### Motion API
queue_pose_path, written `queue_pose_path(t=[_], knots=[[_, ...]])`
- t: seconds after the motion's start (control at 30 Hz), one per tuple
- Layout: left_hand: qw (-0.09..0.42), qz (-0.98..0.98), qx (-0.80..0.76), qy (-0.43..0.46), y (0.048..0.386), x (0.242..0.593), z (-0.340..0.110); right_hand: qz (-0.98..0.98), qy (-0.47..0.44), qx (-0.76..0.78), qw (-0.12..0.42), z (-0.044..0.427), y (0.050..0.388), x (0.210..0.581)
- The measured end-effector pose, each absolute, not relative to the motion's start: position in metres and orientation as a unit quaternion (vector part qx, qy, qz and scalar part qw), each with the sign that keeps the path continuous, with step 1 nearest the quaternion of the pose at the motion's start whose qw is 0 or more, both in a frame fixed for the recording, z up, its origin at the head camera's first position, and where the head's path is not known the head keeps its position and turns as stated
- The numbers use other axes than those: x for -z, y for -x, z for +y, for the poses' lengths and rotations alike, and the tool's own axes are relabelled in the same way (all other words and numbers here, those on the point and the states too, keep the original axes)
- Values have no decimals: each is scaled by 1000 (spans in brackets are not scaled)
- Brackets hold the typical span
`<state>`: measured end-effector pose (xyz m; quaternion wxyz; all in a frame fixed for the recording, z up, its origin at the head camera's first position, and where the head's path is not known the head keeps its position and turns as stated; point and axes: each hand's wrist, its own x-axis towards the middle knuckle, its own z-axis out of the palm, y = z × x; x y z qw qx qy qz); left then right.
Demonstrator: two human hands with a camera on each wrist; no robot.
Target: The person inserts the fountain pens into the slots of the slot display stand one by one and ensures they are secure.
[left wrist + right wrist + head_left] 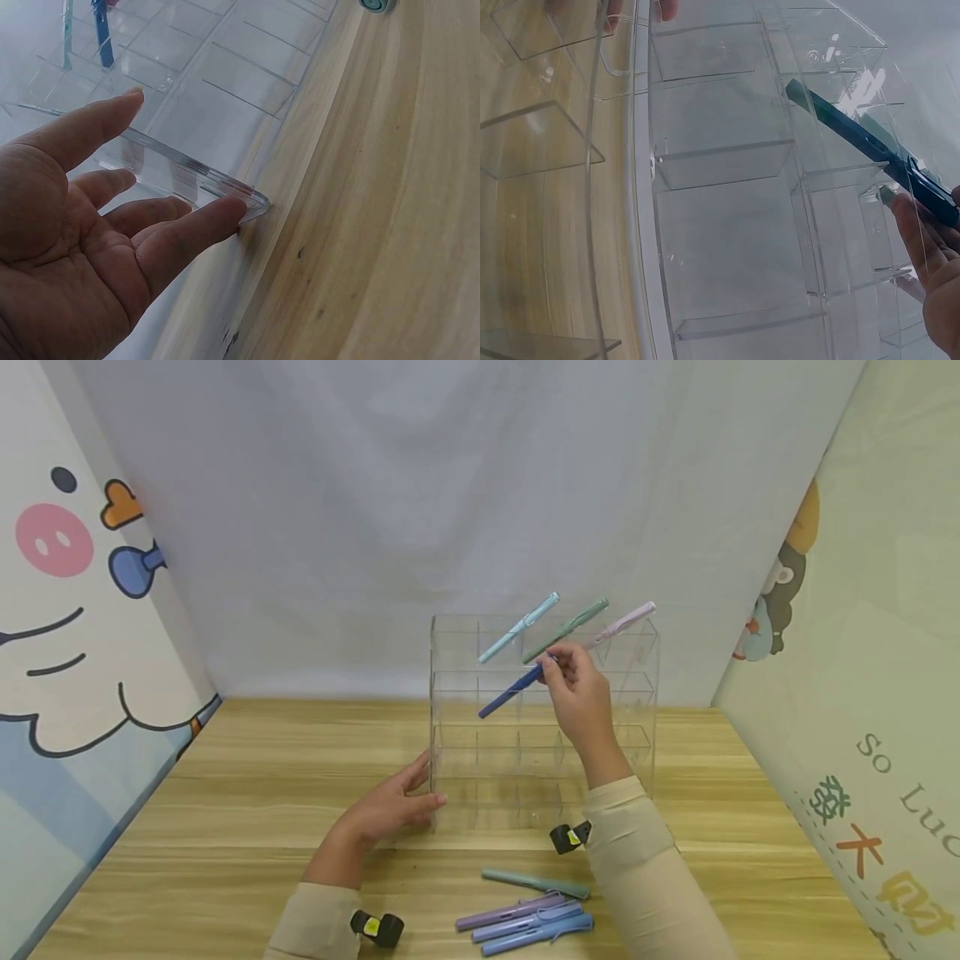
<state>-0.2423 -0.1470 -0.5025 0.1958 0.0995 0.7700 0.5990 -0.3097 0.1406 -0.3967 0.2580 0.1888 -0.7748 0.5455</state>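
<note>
A clear acrylic rack (432, 710) with rows of compartments stands upright on the table. My right hand (581, 693) pinches the upper end of a dark blue pen (512, 692), which slants down to the left at the rack's second row; the right wrist view shows this pen (855, 135) too. My left hand (392, 806) touches the rack's lower left side with fingers spread, as in the left wrist view, where the hand (97, 232) is beside the clear edge (195, 165). Light blue (519, 628), green (566, 631) and pale pink (626, 622) pens lean in the top row.
On the table in front of the rack lie a green pen (536, 883), a purple pen (510, 912) and two blue pens (527, 922), (537, 935) side by side. A grey-white curtain (450, 485) hangs behind, with printed panels (67, 635) at left and right.
</note>
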Motion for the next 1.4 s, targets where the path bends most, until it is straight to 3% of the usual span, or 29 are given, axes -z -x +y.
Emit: queue_pose_path(t=[0.37,1.03,1.4], knots=[[195,770,-599,-104,242,500,-145,-780,-188,-540,254,133,283,373],[198,764,-605,-103,242,502,-147,-768,-221,-554,233,138,281,372],[200,766,-603,-99,244,504,-147,-741,-205,-570,288,159,287,388]])
